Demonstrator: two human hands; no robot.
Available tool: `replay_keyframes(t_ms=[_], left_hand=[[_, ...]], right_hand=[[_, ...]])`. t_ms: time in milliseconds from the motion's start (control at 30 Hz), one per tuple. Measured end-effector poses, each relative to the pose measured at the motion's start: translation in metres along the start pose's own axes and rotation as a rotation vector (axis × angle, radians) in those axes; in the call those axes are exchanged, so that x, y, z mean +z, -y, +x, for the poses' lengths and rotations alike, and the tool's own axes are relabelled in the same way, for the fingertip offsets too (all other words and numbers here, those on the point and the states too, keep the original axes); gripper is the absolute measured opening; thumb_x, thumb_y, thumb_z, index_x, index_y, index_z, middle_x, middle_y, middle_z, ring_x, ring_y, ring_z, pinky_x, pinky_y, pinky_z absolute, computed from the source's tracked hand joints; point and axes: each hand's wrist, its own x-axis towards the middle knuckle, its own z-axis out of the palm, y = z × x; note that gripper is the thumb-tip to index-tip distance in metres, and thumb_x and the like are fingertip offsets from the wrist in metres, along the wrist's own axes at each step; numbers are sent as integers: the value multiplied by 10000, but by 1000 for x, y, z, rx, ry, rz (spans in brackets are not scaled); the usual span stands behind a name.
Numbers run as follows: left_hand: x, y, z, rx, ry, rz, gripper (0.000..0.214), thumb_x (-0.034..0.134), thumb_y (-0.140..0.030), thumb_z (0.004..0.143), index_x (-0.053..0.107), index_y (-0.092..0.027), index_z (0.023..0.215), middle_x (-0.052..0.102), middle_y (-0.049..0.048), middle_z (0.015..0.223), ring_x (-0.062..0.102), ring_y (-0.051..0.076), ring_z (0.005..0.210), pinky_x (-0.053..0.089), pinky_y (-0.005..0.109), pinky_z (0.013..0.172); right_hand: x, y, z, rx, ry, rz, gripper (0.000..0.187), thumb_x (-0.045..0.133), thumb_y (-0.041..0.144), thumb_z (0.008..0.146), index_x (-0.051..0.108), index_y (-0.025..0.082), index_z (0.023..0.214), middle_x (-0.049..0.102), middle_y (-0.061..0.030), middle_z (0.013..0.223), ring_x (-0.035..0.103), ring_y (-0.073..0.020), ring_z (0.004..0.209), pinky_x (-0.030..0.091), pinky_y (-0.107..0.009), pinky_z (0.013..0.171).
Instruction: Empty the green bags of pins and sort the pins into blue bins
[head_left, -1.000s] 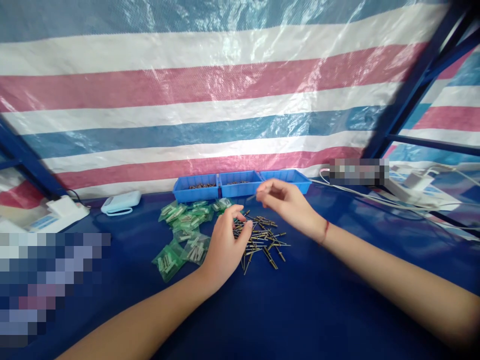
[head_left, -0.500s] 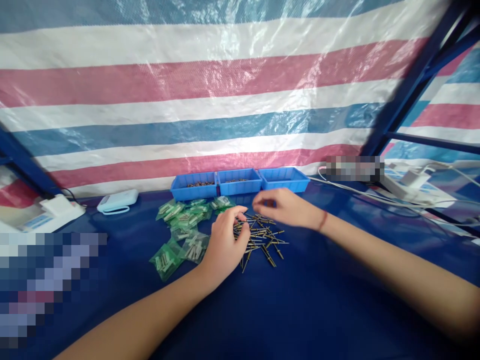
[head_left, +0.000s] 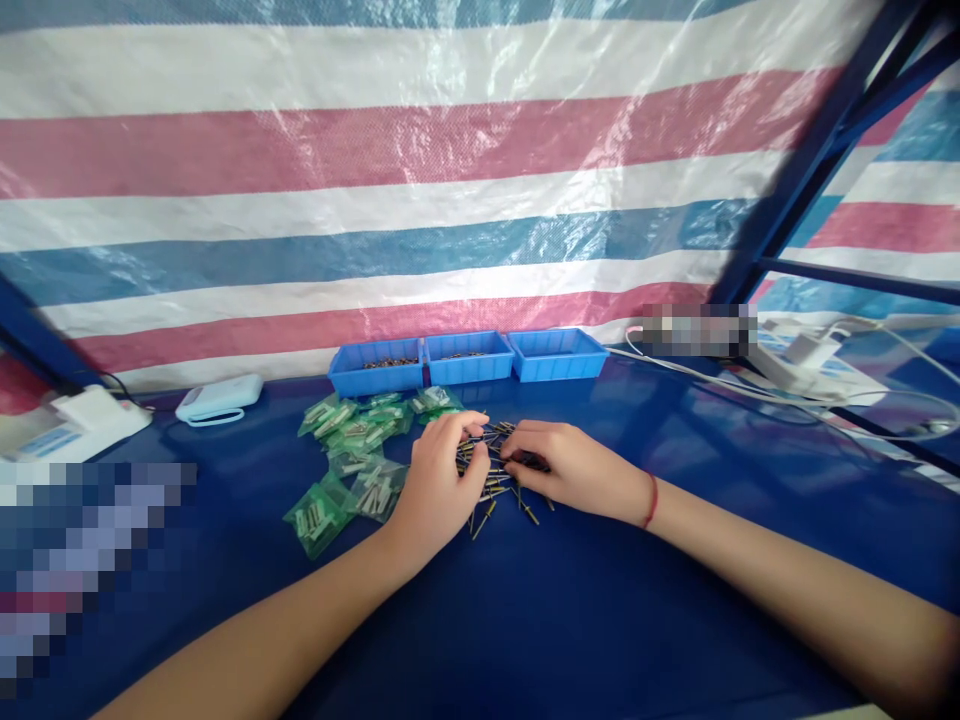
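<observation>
A heap of small dark metal pins with brass ends (head_left: pixel 491 475) lies on the blue table cover (head_left: pixel 570 600). My left hand (head_left: pixel 439 480) rests on the heap's left side, fingers curled over the pins. My right hand (head_left: pixel 566 465) lies on the heap's right side with its fingers bent, tips among the pins. Whether either hand grips a pin is hidden. Small green plastic bags of parts (head_left: pixel 352 455) lie to the left of my left hand.
Three blue trays (head_left: pixel 469 358) stand in a row behind the heap, against a striped red, white and blue tarpaulin. A white device (head_left: pixel 219 398) and another (head_left: pixel 71 425) sit at the left. White cables and a charger (head_left: pixel 810 355) lie at the right.
My right hand has come down from above the trays onto the pin heap. The left hand stays on the heap. The view has shifted slightly.
</observation>
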Motion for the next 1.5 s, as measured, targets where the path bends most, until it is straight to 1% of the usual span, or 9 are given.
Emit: replay_keyframes(t_ms=[300, 433, 533, 667, 800, 933, 1067, 1267, 1500], left_hand=[[0, -1, 0, 15, 2, 8, 231, 484, -108, 836, 547, -217, 1029, 619, 45, 1007, 568, 203, 984, 429, 369, 874], [1, -1, 0, 16, 11, 10, 223, 484, -113, 841, 549, -216, 1029, 620, 45, 1010, 571, 204, 990, 433, 369, 873], [1, -1, 0, 15, 15, 12, 202, 495, -139, 855, 557, -214, 1032, 624, 47, 1019, 571, 204, 995, 433, 370, 878], [1, -1, 0, -16, 23, 7, 151, 560, -245, 862, 595, -231, 1008, 648, 34, 997, 590, 207, 965, 444, 358, 849], [-1, -3, 0, 11, 30, 0, 93, 584, -272, 860, 635, -245, 933, 683, 8, 925, 612, 198, 900, 444, 344, 812], [-3, -5, 0, 40, -3, -19, 73, 589, -260, 862, 648, -244, 902, 694, -7, 875, 624, 179, 844, 439, 325, 794], [-4, -7, 0, 53, -26, -24, 84, 574, -254, 873, 655, -245, 893, 695, -5, 851, 625, 180, 836, 433, 321, 782], [-5, -7, 0, 54, -45, -34, 85, 566, -249, 876, 650, -242, 891, 695, 1, 861, 623, 182, 848, 430, 320, 783], [-5, -7, 1, 53, -19, -14, 88, 552, -205, 874, 632, -235, 895, 684, -3, 852, 617, 178, 845, 426, 320, 783]], right_hand=[[5, 1, -3, -42, -23, -26, 163, 471, 126, 874, 625, 178, 893, 625, -50, 860, 596, -161, 764, 465, -292, 711], [2, 1, -4, -59, -30, -11, 230, 429, 119, 896, 634, 176, 984, 631, -75, 916, 606, -183, 827, 481, -321, 747], [-1, 2, -4, -46, -103, 45, 256, 415, 127, 904, 644, 189, 1002, 635, -84, 957, 608, -194, 882, 484, -342, 787], [-2, 5, -3, 63, -219, 281, 174, 481, 197, 893, 627, 199, 988, 657, -54, 938, 609, -167, 801, 494, -313, 719], [1, 7, -2, 162, -232, 617, 136, 556, 301, 859, 597, 184, 916, 647, -34, 865, 600, -152, 746, 497, -300, 675], [3, 7, -2, 182, -227, 772, 190, 621, 358, 811, 593, 179, 869, 634, -25, 844, 598, -148, 754, 494, -306, 703], [2, 10, -1, 221, -219, 804, 230, 640, 394, 789, 613, 183, 875, 651, -27, 861, 606, -156, 789, 492, -313, 736], [1, 10, 0, 282, -139, 748, 286, 570, 442, 835, 663, 176, 884, 671, -31, 854, 606, -168, 783, 481, -321, 727], [-1, 17, 0, 244, -289, 823, 203, 634, 372, 798, 634, 183, 872, 659, -26, 875, 612, -157, 819, 488, -313, 771]])
